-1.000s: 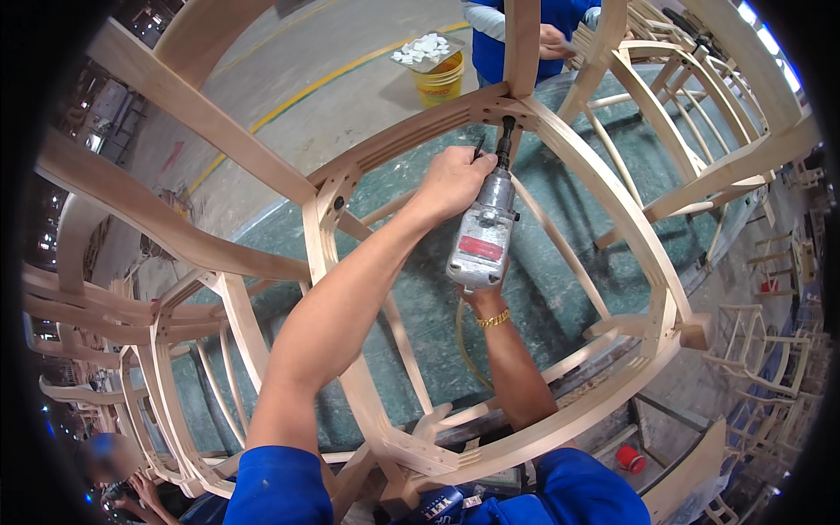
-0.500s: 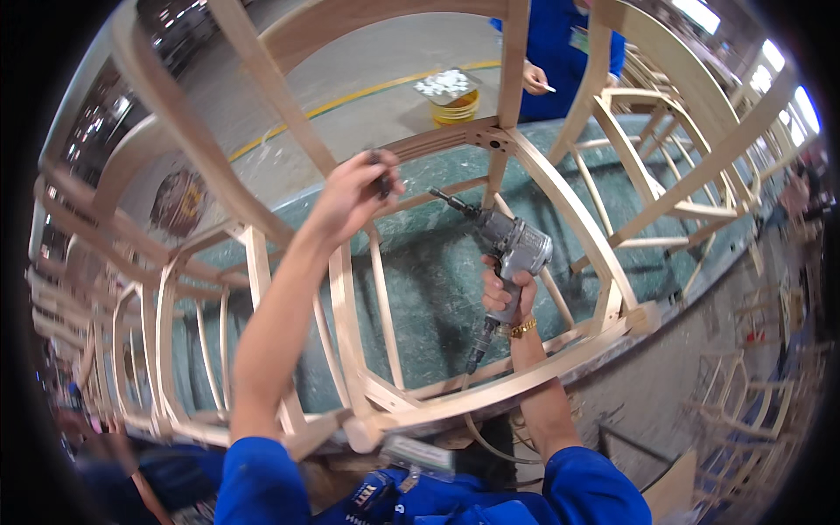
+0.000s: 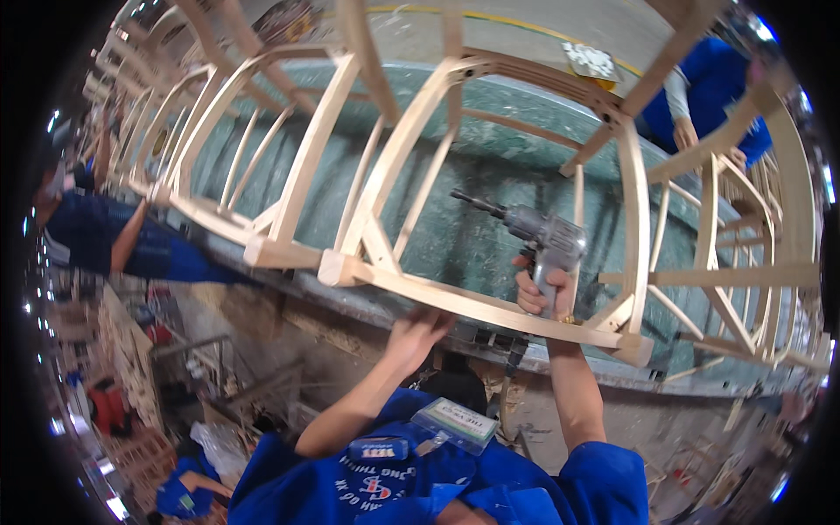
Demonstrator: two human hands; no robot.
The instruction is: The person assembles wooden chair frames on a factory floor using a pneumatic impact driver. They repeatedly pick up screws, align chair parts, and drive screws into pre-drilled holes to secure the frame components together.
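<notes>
In the head view, the right hand [image 3: 551,293] has its fingers [image 3: 528,293] clamped around the grip of a grey power tool [image 3: 544,232], which shows within the opening of a pale wooden chair frame [image 3: 464,302], over the green counter [image 3: 507,179]; its dark nose points left and away from the person, touching no wood. The left hand [image 3: 415,341] is at the near edge of the counter, just beside the frame's near rail; its fingertips are blurred and partly hidden, so whether they are apart or hold anything cannot be told. Beyond the counter, a yellow bucket [image 3: 604,84] carries a tray [image 3: 570,63] heaped with white pieces [image 3: 591,59]; the bucket's inside is hidden.
</notes>
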